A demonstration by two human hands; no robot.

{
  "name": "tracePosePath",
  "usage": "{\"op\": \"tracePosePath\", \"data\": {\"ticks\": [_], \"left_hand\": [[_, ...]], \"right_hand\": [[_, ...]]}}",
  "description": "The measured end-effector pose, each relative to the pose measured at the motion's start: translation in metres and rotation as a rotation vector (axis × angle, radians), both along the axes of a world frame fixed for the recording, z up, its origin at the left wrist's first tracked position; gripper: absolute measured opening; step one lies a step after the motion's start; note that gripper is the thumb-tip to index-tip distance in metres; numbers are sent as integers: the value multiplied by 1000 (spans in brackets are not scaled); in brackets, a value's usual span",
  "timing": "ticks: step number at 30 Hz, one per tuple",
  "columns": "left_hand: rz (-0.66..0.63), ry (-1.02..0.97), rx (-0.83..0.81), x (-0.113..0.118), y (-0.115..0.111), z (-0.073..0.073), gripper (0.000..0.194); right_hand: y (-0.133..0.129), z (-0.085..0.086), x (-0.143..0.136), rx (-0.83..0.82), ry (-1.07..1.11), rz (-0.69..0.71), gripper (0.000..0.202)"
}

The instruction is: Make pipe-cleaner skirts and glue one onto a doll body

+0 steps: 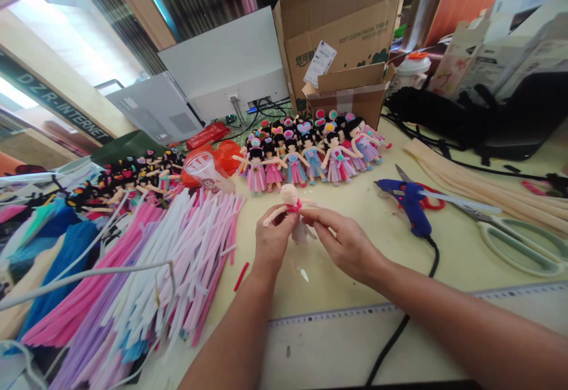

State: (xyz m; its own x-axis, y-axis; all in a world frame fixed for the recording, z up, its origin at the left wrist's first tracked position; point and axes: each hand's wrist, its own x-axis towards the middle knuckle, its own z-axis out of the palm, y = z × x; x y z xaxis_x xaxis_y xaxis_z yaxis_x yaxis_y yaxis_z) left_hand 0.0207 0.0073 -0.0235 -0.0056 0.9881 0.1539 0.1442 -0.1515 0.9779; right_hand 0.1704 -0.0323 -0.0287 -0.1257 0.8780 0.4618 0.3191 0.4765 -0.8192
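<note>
A small pipe-cleaner doll (pixel 289 195) with a bare cream head and a pink band at its neck is upright between my hands. My left hand (pixel 276 237) is closed around its body, thumb in front; one cream arm sticks out over that hand. My right hand (pixel 341 236) pinches at the doll's right side, below its other arm. Whether its fingertips hold a strip or the doll itself is too small to tell. Whitish material hangs below the pink band, partly hidden by my fingers. A short red pipe-cleaner piece (pixel 241 276) lies on the table beside my left wrist.
Finished dolls (pixel 293 156) stand in rows behind my hands. Bundled pipe cleaners (pixel 177 248) fill the left side. A blue glue gun (pixel 406 200), its black cord, and green-handled scissors (pixel 519 239) lie to the right. A ruler strip (pixel 337 312) runs along the front; a carton (pixel 337 23) stands behind.
</note>
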Motion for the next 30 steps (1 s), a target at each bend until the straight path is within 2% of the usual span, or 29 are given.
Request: {"op": "tracePosePath", "data": {"ticks": [6, 16, 22, 26, 30], "left_hand": [[-53, -14, -3, -1, 1, -2, 23], [-76, 34, 4, -1, -2, 2, 24], [-56, -14, -39, 0, -1, 3, 25], [-25, -49, -64, 3, -4, 10, 21], [-1, -64, -75, 5, -6, 16, 19]], "right_hand": [[0, -1, 0, 11, -87, -9, 41], [-1, 4, 1, 56, -101, -38, 36], [1, 3, 1, 55, -58, -2, 36], [2, 3, 0, 28, -2, 32, 33], [5, 4, 4, -34, 71, -16, 23]]}}
